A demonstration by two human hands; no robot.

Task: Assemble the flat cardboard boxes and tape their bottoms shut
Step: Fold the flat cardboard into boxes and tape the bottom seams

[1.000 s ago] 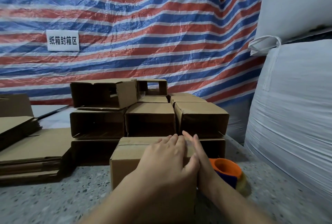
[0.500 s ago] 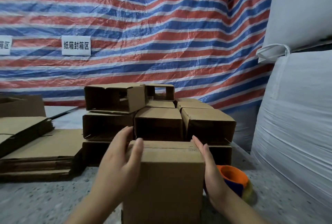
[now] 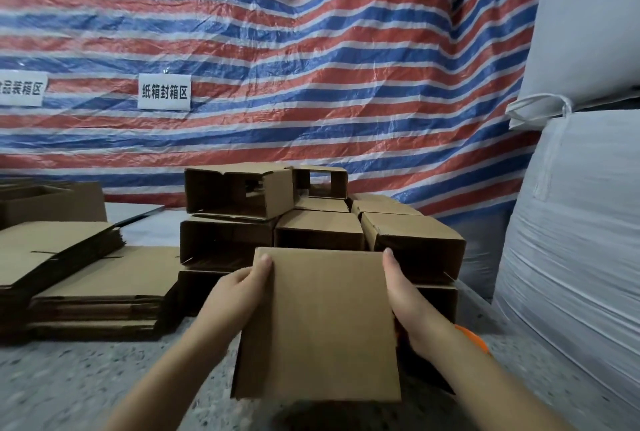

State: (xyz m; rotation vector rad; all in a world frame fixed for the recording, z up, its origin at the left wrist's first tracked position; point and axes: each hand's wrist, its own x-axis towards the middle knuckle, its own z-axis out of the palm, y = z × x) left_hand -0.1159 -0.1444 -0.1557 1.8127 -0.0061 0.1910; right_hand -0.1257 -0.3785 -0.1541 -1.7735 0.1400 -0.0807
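Both hands are holding one assembled cardboard box up in front of the camera, just above the speckled stone tabletop, with a plain brown face pointing at us. The left hand is gripping the box's left edge, thumb lying over the front face near the top corner — the rest of its fingers are going around the side out of sight. The right hand is clamping the right edge the same way, thumb pointing up along the corner and fingers hidden behind the box. Right behind it a stack of already folded boxes is sitting in layers, most lying on their sides with open ends facing the camera, one on top with its flaps hanging loose. Off to the left a pile of flat unfolded box blanks is lying on the table, with another sloping pile overlapping it. An orange tape roll is peeking out just past the right wrist, mostly hidden. The backdrop is a red, white and blue striped tarp with two white signs in Chinese characters — and big white woven sacks are looming on the right.
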